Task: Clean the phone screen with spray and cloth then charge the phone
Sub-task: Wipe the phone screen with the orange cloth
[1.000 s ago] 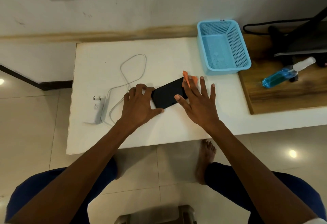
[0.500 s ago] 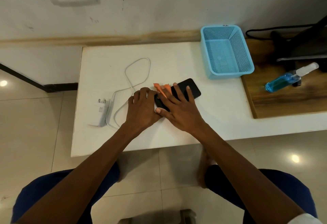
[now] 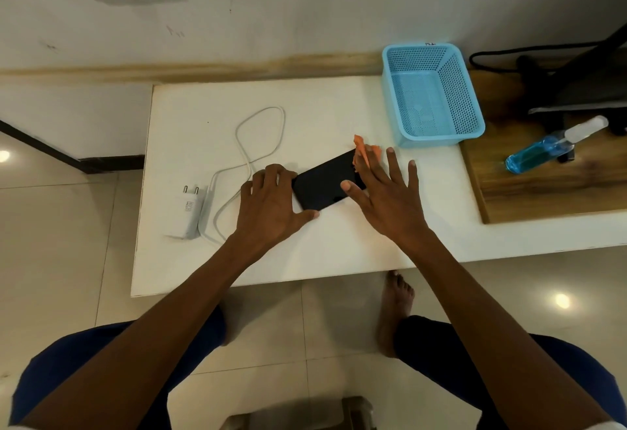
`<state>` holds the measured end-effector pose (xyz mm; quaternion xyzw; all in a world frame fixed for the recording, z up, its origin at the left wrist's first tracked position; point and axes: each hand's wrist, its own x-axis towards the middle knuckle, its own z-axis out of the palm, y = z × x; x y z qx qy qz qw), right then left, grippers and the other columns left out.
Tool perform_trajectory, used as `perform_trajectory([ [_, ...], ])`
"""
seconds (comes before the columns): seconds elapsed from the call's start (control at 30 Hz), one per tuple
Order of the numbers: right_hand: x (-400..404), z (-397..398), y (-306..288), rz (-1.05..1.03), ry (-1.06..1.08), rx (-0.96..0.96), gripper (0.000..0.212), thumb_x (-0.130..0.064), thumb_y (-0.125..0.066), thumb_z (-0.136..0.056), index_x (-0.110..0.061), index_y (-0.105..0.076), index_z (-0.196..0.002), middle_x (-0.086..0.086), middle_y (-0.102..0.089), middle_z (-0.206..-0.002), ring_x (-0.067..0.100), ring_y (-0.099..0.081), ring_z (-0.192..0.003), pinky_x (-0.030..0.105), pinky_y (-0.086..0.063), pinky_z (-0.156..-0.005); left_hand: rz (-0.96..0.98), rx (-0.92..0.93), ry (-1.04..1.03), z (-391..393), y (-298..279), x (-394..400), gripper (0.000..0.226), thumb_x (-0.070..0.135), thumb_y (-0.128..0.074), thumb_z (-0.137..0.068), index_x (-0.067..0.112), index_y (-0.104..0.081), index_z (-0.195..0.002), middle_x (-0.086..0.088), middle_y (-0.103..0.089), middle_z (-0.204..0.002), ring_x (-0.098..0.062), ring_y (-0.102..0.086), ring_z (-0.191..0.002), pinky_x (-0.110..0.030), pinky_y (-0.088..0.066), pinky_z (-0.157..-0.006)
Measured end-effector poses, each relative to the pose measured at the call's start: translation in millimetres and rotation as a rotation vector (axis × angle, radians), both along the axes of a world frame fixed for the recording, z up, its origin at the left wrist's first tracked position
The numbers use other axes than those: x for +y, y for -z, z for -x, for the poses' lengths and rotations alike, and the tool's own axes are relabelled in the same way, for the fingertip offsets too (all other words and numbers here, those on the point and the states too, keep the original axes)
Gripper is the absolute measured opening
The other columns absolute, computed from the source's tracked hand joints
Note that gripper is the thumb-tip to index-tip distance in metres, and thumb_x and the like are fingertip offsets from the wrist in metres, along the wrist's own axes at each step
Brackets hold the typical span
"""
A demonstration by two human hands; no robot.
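Both hands are working over one black phone (image 3: 324, 183) lying near the middle of the white surface (image 3: 339, 246). Left hand (image 3: 269, 207) is resting open with fingers spread, pinning the phone's left end. Right hand (image 3: 386, 195) is lying flat and open, pressing one orange cloth (image 3: 362, 150) onto the phone's right end. One white charger (image 3: 186, 210) and its looping cable (image 3: 261, 144) are sitting toward the left edge. One empty blue basket (image 3: 431, 93) is standing at the far edge. One blue spray bottle (image 3: 549, 148) is lying on a wooden board (image 3: 543, 192) to the right.

Orange cloth (image 3: 362, 152) — mostly hidden under the right hand (image 3: 386, 197).
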<state>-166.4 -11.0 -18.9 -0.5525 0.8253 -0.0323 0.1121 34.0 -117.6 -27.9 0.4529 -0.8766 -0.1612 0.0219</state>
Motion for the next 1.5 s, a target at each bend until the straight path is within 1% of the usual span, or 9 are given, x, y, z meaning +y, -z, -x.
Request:
perform_trajectory([
  [0.13, 19, 6, 0, -0.039, -0.036, 0.033, 0.078, -0.076, 0.006, -0.089, -0.037, 0.008, -0.157, -0.008, 0.002, -0.167, 0.026, 0.0, -0.154, 0.06, -0.007, -0.121, 0.006, 0.015, 0.002, -1, 0, 0, 0.083, 0.069, -0.068, -0.072, 0.02, -0.047, -0.135, -0.005, -0.044, -0.14, -0.027, -0.042, -0.128, -0.045, -0.033, -0.105],
  [0.23, 35, 11, 5, -0.042, -0.101, 0.042, 0.077, -0.074, 0.004, -0.091, -0.035, 0.008, -0.157, -0.015, 0.017, -0.162, 0.026, 0.004, -0.154, 0.06, -0.006, -0.121, 0.007, 0.028, 0.003, -2, 0, 1, 0.083, 0.068, -0.069, -0.071, 0.019, -0.047, -0.135, -0.005, -0.044, -0.139, -0.028, -0.042, -0.127, -0.045, -0.033, -0.105],
  [0.43, 44, 6, 11, -0.044, -0.21, 0.032, 0.078, -0.073, -0.003, -0.094, -0.03, 0.003, -0.158, -0.013, 0.021, -0.162, 0.025, 0.008, -0.154, 0.059, -0.005, -0.121, 0.028, 0.009, 0.003, -1, 3, 0, 0.084, 0.069, -0.069, -0.07, 0.018, -0.048, -0.133, -0.006, -0.046, -0.137, -0.029, -0.044, -0.125, -0.046, -0.035, -0.103],
  [0.63, 36, -14, 11, -0.082, -0.418, 0.049, 0.081, -0.075, 0.0, -0.092, -0.029, -0.007, -0.159, -0.003, 0.002, -0.167, 0.025, 0.006, -0.154, 0.058, -0.005, -0.121, 0.037, -0.001, -0.011, -2, 7, 1, 0.085, 0.07, -0.068, -0.071, 0.016, -0.047, -0.133, -0.008, -0.048, -0.137, -0.029, -0.046, -0.125, -0.046, -0.037, -0.104],
  [0.8, 32, -5, 6, -0.06, -0.337, 0.12, 0.082, -0.076, -0.005, -0.093, -0.028, -0.016, -0.158, 0.0, -0.012, -0.166, 0.029, -0.006, -0.154, 0.057, -0.006, -0.122, 0.079, 0.001, -0.022, -4, 3, 5, 0.084, 0.073, -0.063, -0.072, 0.014, -0.049, -0.13, -0.009, -0.05, -0.135, -0.029, -0.048, -0.123, -0.046, -0.04, -0.103],
  [1.0, 28, -1, 8, -0.018, -0.297, 0.124, 0.083, -0.078, -0.006, -0.092, -0.028, -0.01, -0.158, -0.01, 0.011, -0.16, 0.029, -0.008, -0.154, 0.057, -0.009, -0.121, 0.129, -0.076, -0.043, -5, 2, 8, 0.089, 0.084, -0.051, -0.071, 0.013, -0.053, -0.124, -0.009, -0.053, -0.128, -0.029, -0.051, -0.118, -0.045, -0.043, -0.1],
  [1.17, 27, -3, 0, -0.006, -0.282, 0.078, 0.079, -0.073, -0.002, -0.095, -0.028, -0.015, -0.158, -0.011, 0.004, -0.16, 0.029, -0.012, -0.153, 0.058, -0.013, -0.12, 0.176, -0.124, 0.019, -5, 3, 11, 0.099, 0.094, -0.042, -0.062, 0.011, -0.056, -0.116, -0.011, -0.055, -0.124, -0.03, -0.052, -0.114, -0.044, -0.044, -0.096],
  [1.33, 31, 4, -4, -0.025, -0.265, 0.032, 0.075, -0.074, 0.005, -0.092, -0.035, 0.001, -0.155, -0.013, 0.005, -0.161, 0.025, -0.003, -0.154, 0.054, -0.007, -0.122, 0.105, 0.011, 0.143, -4, 1, 9, 0.078, 0.086, -0.056, -0.063, 0.018, -0.061, -0.101, -0.005, -0.055, -0.118, -0.025, -0.052, -0.109, -0.035, -0.042, -0.088],
  [1.5, 40, 20, -8, -0.063, -0.244, -0.061, 0.08, -0.078, 0.006, -0.088, -0.037, 0.004, -0.157, -0.008, -0.002, -0.166, 0.022, 0.002, -0.154, 0.053, -0.006, -0.123, 0.009, 0.184, 0.372, -4, 2, -4, 0.051, 0.066, -0.058, -0.083, 0.026, -0.068, -0.112, -0.003, -0.05, -0.131, -0.024, -0.044, -0.125, -0.041, -0.036, -0.103],
])
